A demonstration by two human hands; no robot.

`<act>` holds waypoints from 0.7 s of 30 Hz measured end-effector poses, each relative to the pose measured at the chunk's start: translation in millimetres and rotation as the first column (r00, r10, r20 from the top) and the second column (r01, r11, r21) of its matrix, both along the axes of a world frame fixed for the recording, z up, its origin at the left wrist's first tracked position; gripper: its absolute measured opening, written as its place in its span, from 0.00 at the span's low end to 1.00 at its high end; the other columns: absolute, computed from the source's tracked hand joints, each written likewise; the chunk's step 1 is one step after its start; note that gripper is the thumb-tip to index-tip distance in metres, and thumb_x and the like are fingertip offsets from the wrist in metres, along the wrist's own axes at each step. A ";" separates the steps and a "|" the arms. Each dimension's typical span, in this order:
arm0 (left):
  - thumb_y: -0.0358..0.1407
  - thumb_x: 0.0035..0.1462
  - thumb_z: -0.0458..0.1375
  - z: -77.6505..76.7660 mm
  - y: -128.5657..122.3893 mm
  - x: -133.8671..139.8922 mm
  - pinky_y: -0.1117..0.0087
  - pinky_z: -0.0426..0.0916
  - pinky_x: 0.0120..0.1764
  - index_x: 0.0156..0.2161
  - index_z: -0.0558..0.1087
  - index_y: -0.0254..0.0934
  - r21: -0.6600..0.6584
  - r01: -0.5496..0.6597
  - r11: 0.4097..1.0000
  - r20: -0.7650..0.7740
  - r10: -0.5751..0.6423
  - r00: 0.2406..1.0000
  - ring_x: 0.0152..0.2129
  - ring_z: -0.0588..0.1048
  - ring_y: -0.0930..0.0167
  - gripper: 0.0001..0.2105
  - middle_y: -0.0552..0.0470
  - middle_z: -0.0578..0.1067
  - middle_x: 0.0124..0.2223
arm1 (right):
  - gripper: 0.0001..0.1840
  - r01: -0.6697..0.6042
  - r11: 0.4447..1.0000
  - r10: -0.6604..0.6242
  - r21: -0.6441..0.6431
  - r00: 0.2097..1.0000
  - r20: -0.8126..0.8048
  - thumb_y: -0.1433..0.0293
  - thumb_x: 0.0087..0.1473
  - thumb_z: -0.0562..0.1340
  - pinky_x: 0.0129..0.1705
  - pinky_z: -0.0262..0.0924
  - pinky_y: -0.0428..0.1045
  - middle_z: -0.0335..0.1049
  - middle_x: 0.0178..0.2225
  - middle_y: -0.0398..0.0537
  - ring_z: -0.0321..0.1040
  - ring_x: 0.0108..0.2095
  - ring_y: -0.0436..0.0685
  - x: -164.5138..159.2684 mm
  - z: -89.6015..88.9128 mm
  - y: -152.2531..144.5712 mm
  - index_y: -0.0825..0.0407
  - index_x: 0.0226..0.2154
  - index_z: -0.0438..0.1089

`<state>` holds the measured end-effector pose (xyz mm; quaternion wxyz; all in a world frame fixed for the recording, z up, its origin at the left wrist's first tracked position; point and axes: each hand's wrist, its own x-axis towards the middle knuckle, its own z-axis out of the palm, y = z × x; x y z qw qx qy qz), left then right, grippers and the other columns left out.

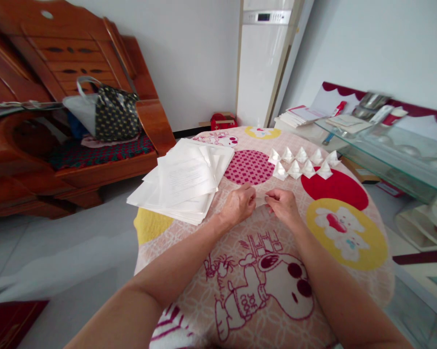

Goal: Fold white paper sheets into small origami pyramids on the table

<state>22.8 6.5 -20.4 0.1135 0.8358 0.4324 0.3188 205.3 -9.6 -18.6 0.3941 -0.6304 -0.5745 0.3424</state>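
Both my hands meet over the middle of the table, with a small piece of white paper [261,199] between them. My left hand [240,202] has its fingers closed on the paper's left side. On the right side, my right hand [282,204] pinches it between thumb and fingers. Much of the paper is hidden behind the fingers. To the left of my hands lies a loose stack of white paper sheets [185,179], the top one printed. Beyond my right hand, several folded white paper shapes [301,155] with raised points stand in two rows.
A patterned cloth [262,291] with cartoon figures covers the round table. At right stands a glass-topped table [396,150] with papers and metal bowls. A wooden bench [105,160] holding a dark patterned bag [117,114] is at left; a white floor-standing unit [264,68] stands behind.
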 end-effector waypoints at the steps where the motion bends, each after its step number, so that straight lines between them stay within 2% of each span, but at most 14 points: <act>1: 0.22 0.53 0.55 0.0 0.3 0.1 0.72 0.65 0.34 0.29 0.70 0.36 -0.011 0.002 1.000 0.005 -0.002 1.000 0.30 0.72 0.71 0.07 0.50 0.74 0.33 | 0.09 -0.007 1.000 0.006 0.026 0.999 0.033 0.68 0.47 0.60 0.21 0.58 0.46 0.71 0.18 0.43 0.65 0.17 0.52 0.7 -0.7 0.2 0.53 0.25 0.75; 6: 0.23 0.51 0.56 -3.0 3.2 2.5 0.71 0.68 0.35 0.29 0.73 0.35 -0.105 0.015 0.994 0.001 -0.015 1.000 0.29 0.74 0.71 0.07 0.50 0.77 0.32 | 0.07 -0.045 0.989 0.014 0.144 0.978 0.209 0.72 0.41 0.60 0.27 0.59 0.47 0.74 0.20 0.44 0.69 0.25 0.55 2.8 2.2 0.5 0.52 0.20 0.74; 10: 0.24 0.51 0.57 -6.0 4.4 4.7 0.70 0.70 0.37 0.30 0.75 0.36 -0.178 0.031 0.983 -0.028 -0.037 0.999 0.29 0.75 0.70 0.06 0.50 0.78 0.32 | 0.05 -0.070 0.989 0.036 0.128 0.968 0.249 0.75 0.38 0.62 0.27 0.58 0.47 0.72 0.19 0.43 0.69 0.25 0.55 5.2 4.1 1.4 0.51 0.18 0.73; 13: 0.27 0.53 0.59 -5.1 5.0 2.1 0.68 0.72 0.42 0.33 0.77 0.36 -0.207 0.079 0.975 0.016 -0.078 0.997 0.33 0.77 0.69 0.05 0.50 0.80 0.35 | 0.03 -0.072 0.997 0.066 0.023 0.981 0.181 0.72 0.40 0.63 0.21 0.55 0.45 0.69 0.16 0.42 0.66 0.20 0.53 7.3 3.5 1.6 0.52 0.20 0.73; 16: 0.36 0.57 0.63 -1.0 8.3 -6.1 0.68 0.74 0.44 0.40 0.77 0.36 -0.272 0.165 0.948 0.170 -0.121 0.978 0.36 0.79 0.68 0.07 0.49 0.81 0.40 | 0.08 -0.106 0.988 0.111 -0.108 0.993 0.041 0.65 0.47 0.64 0.16 0.53 0.44 0.68 0.16 0.41 0.61 0.15 0.50 9.8 5.1 0.7 0.53 0.25 0.75; 19: 0.45 0.61 0.61 2.1 15.1 -16.1 0.69 0.75 0.42 0.45 0.76 0.35 -0.338 0.193 0.921 0.315 -0.083 0.945 0.38 0.79 0.69 0.14 0.48 0.81 0.43 | 0.16 -0.114 0.991 0.113 -0.069 0.993 -0.025 0.58 0.52 0.63 0.16 0.53 0.44 0.69 0.17 0.43 0.60 0.14 0.48 14.3 9.7 -0.2 0.53 0.24 0.73; 21: 0.46 0.65 0.56 1.2 20.1 -20.6 0.70 0.74 0.41 0.44 0.76 0.34 -0.328 0.146 0.933 0.313 -0.038 0.949 0.37 0.79 0.69 0.16 0.47 0.81 0.41 | 0.16 -0.095 0.996 0.094 -0.004 0.994 -0.050 0.57 0.51 0.63 0.17 0.53 0.43 0.70 0.18 0.44 0.61 0.15 0.48 18.6 12.7 0.2 0.53 0.25 0.73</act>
